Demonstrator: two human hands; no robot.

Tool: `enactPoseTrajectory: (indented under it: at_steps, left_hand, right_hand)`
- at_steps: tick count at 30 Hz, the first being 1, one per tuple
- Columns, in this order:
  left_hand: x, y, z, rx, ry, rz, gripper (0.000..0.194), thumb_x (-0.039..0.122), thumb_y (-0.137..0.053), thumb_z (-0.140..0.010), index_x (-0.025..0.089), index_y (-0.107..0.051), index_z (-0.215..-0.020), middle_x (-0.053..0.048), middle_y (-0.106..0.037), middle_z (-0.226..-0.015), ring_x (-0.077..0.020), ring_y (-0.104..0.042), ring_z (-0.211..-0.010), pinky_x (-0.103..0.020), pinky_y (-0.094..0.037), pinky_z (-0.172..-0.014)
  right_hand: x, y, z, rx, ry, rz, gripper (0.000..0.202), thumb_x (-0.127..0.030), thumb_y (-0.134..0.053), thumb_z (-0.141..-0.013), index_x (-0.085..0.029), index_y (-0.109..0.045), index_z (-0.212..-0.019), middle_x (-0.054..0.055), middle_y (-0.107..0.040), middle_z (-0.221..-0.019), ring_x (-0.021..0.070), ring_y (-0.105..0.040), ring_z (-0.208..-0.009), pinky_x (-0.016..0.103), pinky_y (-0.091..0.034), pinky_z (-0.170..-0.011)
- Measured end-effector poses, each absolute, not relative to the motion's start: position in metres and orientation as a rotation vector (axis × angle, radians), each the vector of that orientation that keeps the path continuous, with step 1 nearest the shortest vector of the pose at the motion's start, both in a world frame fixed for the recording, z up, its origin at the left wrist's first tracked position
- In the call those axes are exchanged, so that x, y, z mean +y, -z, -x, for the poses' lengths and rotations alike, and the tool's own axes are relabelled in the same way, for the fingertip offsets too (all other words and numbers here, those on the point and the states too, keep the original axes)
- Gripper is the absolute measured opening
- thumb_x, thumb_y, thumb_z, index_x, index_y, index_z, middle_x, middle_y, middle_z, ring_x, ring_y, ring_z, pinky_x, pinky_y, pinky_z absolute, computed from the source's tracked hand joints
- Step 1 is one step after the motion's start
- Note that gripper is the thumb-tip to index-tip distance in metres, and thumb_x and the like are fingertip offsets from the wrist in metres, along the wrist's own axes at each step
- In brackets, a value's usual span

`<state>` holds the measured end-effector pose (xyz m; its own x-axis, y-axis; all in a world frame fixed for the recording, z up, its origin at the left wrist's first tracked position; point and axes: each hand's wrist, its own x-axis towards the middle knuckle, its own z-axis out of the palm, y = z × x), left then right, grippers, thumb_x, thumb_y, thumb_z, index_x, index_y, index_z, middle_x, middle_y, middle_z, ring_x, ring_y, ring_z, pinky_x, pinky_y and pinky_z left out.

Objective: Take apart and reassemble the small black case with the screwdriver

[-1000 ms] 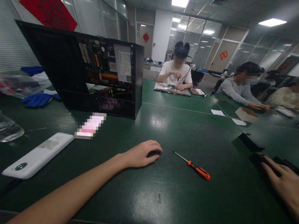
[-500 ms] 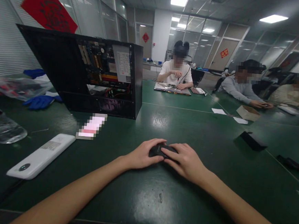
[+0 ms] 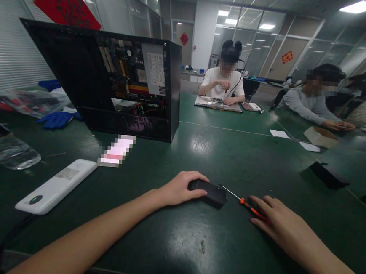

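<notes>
My left hand [image 3: 187, 189] is closed on the left end of a small black oblong case [image 3: 212, 192], thumb at its near side and fingers over the far side. The case lies on the green table, its right end uncovered; its exact kind I cannot tell. To the right, my right hand [image 3: 267, 213] has its fingers around the handle of a screwdriver [image 3: 243, 201] with an orange and black grip. The thin metal shaft points left, its tip close to the far edge of the case.
A black computer case [image 3: 145, 87] with exposed insides stands at back left. Left of my arm lie a white power strip [image 3: 57, 186], a blurred-out phone-like item [image 3: 117, 150], a water bottle [image 3: 8, 144] and blue gloves [image 3: 56, 119]. A black block [image 3: 328, 176] sits right; co-workers sit beyond.
My right hand has left the black case and moved right, and the screwdriver is now visible at its fingers. The left hand stays on the case. The view has shifted slightly.
</notes>
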<state>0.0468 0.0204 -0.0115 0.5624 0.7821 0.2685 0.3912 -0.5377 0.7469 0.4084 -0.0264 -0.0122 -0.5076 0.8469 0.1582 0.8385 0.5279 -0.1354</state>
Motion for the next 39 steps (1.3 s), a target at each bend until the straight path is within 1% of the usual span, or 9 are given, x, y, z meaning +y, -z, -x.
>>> enactPoseTrajectory:
  at_steps: [2, 5, 9, 13, 16, 19, 24, 33, 39]
  left_hand:
    - [0.019, 0.013, -0.050, 0.962, -0.810, -2.150, 0.032, 0.034, -0.078, -0.092, 0.019, -0.072, -0.120, -0.006, -0.076, -0.115, -0.0236, -0.071, -0.103, -0.034, -0.050, -0.093]
    - [0.017, 0.015, -0.056, 0.995, -0.845, -2.133, 0.035, 0.038, -0.080, -0.090, 0.019, -0.073, -0.119, -0.006, -0.076, -0.115, -0.0241, -0.071, -0.103, -0.035, -0.051, -0.093]
    - [0.018, 0.015, -0.057, 0.996, -0.838, -2.106, 0.039, 0.037, -0.083, -0.087, 0.018, -0.073, -0.120, -0.007, -0.076, -0.115, -0.0246, -0.071, -0.104, -0.035, -0.051, -0.093]
    - [0.024, 0.009, -0.045, 0.832, -0.713, -2.107, 0.036, 0.030, -0.073, -0.096, 0.021, -0.070, -0.130, -0.007, -0.074, -0.128, -0.0239, -0.070, -0.114, -0.036, -0.051, -0.101]
    - [0.028, 0.005, -0.036, 0.746, -0.661, -2.138, 0.040, 0.029, -0.070, -0.098, 0.024, -0.067, -0.138, -0.008, -0.071, -0.137, -0.0252, -0.067, -0.123, -0.038, -0.049, -0.107]
    - [0.028, 0.004, -0.034, 0.734, -0.663, -2.169, 0.043, 0.031, -0.070, -0.098, 0.023, -0.066, -0.140, -0.010, -0.071, -0.137, -0.0255, -0.068, -0.124, -0.037, -0.048, -0.107]
    - [0.026, 0.004, -0.038, 0.748, -0.676, -2.182, 0.041, 0.032, -0.070, -0.099, 0.022, -0.067, -0.139, -0.010, -0.071, -0.136, -0.0248, -0.068, -0.123, -0.035, -0.047, -0.107]
    - [0.026, 0.002, -0.037, 0.771, -0.647, -2.171, 0.041, 0.033, -0.070, -0.098, 0.022, -0.067, -0.138, -0.009, -0.072, -0.134, -0.0243, -0.069, -0.120, -0.034, -0.049, -0.102]
    - [0.027, 0.002, -0.038, 0.785, -0.643, -2.172, 0.041, 0.033, -0.070, -0.098, 0.021, -0.067, -0.136, -0.009, -0.072, -0.134, -0.0246, -0.069, -0.119, -0.033, -0.048, -0.102]
  right_hand:
    - [-0.031, 0.011, -0.425, -2.543, -0.202, 1.454, 0.040, -0.048, -0.047, -0.105, -0.025, -0.070, -0.130, 0.011, -0.072, -0.107, 0.0242, -0.074, -0.084, 0.039, -0.064, -0.072]
    - [-0.030, -0.015, -0.428, -2.470, -0.279, 1.403, 0.040, -0.051, -0.047, -0.106, -0.025, -0.072, -0.124, 0.011, -0.072, -0.109, 0.0221, -0.073, -0.085, 0.036, -0.063, -0.072]
    - [-0.017, -0.075, -0.400, -2.377, -0.120, 1.225, 0.035, -0.053, -0.057, -0.102, -0.025, -0.072, -0.116, 0.009, -0.070, -0.110, 0.0228, -0.070, -0.091, 0.036, -0.059, -0.077]
    - [-0.003, -0.111, -0.354, -2.270, 0.047, 1.007, 0.029, -0.049, -0.057, -0.103, -0.023, -0.070, -0.102, 0.006, -0.071, -0.100, 0.0197, -0.069, -0.087, 0.032, -0.054, -0.075]
    - [0.006, -0.106, -0.326, -2.160, 0.059, 0.899, 0.030, -0.044, -0.050, -0.107, -0.021, -0.064, -0.093, 0.001, -0.069, -0.080, 0.0135, -0.065, -0.065, 0.026, -0.050, -0.062]
    - [0.010, -0.088, -0.313, -2.047, 0.188, 0.823, 0.028, -0.041, -0.049, -0.107, -0.021, -0.060, -0.090, -0.002, -0.066, -0.067, 0.0102, -0.058, -0.048, 0.023, -0.041, -0.049]
    - [0.008, -0.073, -0.311, -2.066, 0.387, 0.792, 0.030, -0.040, -0.044, -0.109, -0.023, -0.059, -0.089, -0.002, -0.068, -0.064, 0.0105, -0.056, -0.045, 0.025, -0.036, -0.046]
    - [0.009, -0.076, -0.312, -2.115, 0.340, 0.845, 0.024, -0.035, -0.046, -0.107, -0.022, -0.058, -0.090, -0.002, -0.067, -0.064, 0.0108, -0.054, -0.045, 0.025, -0.036, -0.048]
    - [0.011, -0.080, -0.314, -2.232, 0.264, 0.815, 0.022, -0.034, -0.048, -0.108, -0.021, -0.059, -0.093, -0.003, -0.065, -0.065, 0.0111, -0.054, -0.047, 0.025, -0.035, -0.049]
